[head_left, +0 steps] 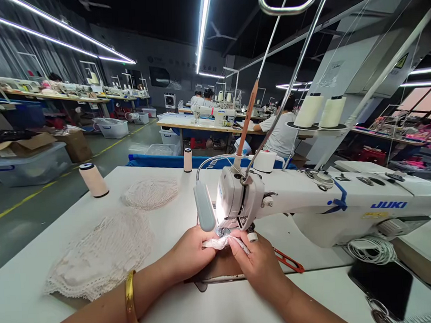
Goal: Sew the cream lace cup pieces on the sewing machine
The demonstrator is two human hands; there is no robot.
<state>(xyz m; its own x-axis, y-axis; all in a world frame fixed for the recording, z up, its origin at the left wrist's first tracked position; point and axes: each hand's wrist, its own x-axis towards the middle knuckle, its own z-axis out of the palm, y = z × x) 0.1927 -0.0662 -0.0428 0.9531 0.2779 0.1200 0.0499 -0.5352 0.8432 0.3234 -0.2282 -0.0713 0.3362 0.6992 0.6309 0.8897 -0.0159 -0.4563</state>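
- The sewing machine (295, 200) is hiding the far edge of the pale cloth (216, 243).
- The cloth is lying just below the lit machine head, looking bunched and faintly speckled.
- The left hand (191, 250) and right hand (260, 260) are pinching it between drawn-together fingers, some tips hiding from view.

Strip light (203, 26), twelve o'clock. Dark wall (193, 69) beyond. Curtains (3, 49), ten. Grey floor (18, 227), yellow line (20, 202), nine. Pillar (364, 59), two. Window (421, 94), nearer three.

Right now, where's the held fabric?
Lower centre of the head view: the fabric is pinched by the left hand and right hand, below the machine head.
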